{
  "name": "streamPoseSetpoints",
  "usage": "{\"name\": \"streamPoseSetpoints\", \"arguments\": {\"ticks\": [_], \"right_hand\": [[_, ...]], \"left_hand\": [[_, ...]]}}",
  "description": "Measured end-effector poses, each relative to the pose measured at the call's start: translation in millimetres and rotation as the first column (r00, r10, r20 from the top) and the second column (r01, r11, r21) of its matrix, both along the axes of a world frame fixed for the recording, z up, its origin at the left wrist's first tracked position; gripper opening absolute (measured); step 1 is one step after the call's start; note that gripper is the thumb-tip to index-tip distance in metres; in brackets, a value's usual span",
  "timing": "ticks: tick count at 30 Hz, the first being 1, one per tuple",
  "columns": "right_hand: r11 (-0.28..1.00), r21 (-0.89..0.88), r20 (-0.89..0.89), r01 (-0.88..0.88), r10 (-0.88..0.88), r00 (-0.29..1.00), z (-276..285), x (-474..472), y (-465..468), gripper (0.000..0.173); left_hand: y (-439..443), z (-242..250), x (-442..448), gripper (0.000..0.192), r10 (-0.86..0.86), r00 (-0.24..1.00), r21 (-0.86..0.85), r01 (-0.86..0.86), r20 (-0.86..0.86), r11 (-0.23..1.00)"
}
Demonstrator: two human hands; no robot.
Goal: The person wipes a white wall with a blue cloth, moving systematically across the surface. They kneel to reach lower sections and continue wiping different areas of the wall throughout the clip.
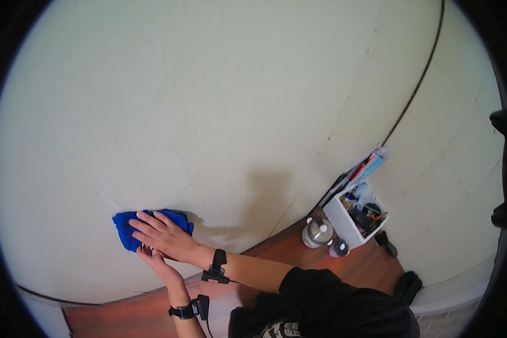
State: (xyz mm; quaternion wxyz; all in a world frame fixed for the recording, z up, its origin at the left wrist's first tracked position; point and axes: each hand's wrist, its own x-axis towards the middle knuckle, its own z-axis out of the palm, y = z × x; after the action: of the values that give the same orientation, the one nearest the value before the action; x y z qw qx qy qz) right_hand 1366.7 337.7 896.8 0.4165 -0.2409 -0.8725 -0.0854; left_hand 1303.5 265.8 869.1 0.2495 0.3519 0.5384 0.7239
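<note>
A folded blue cloth (126,236) lies flat against a pale wall (152,126), at the lower left of the view. My right hand (167,236) presses on it from above with the fingers spread. Just below, my left hand (158,262) reaches up to the cloth's lower edge; its fingertips are partly hidden by my right hand, so its hold on the cloth cannot be told. Both wrists wear black straps with small devices and cables.
At the wall's foot on the reddish-brown wooden floor (279,262) stand a white box (346,224) of tools and odds and ends, a lidded metal pot (317,232) and a smaller lidded container (338,248). Flat packages (367,167) lean in the corner behind. A black object (407,287) lies farther right.
</note>
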Motion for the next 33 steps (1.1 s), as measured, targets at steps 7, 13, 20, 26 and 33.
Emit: {"name": "streamPoseSetpoints", "arguments": {"ticks": [7, 13, 20, 26, 33], "right_hand": [[0.973, -0.099, -0.193, 0.211, -0.227, 0.955, 22, 60, -9, 0.051], [0.881, -0.315, -0.526, 0.354, -0.472, 0.707, 6, 210, 38, 0.054], [0.831, -0.345, -0.632, 0.436, -0.549, 0.546, -58, 324, 81, 0.073], [0.842, -0.450, -0.530, 0.297, -0.519, 0.671, -158, 370, 62, 0.074], [0.831, -0.468, -0.386, 0.302, -0.499, 0.776, -281, 370, 31, 0.071]], "left_hand": [[-12, 61, 38, 0.056, -0.250, 0.941, -0.118, 0.228, -0.229, 0.966], [43, 100, 168, 0.042, -0.297, 0.579, -0.071, 0.381, -0.759, 0.922], [100, 61, 302, 0.038, -0.478, 0.477, -0.226, 0.494, -0.738, 0.840], [115, -30, 336, 0.038, -0.506, 0.480, -0.264, 0.485, -0.717, 0.834], [112, -148, 321, 0.039, -0.426, 0.539, -0.150, 0.481, -0.726, 0.864]]}}
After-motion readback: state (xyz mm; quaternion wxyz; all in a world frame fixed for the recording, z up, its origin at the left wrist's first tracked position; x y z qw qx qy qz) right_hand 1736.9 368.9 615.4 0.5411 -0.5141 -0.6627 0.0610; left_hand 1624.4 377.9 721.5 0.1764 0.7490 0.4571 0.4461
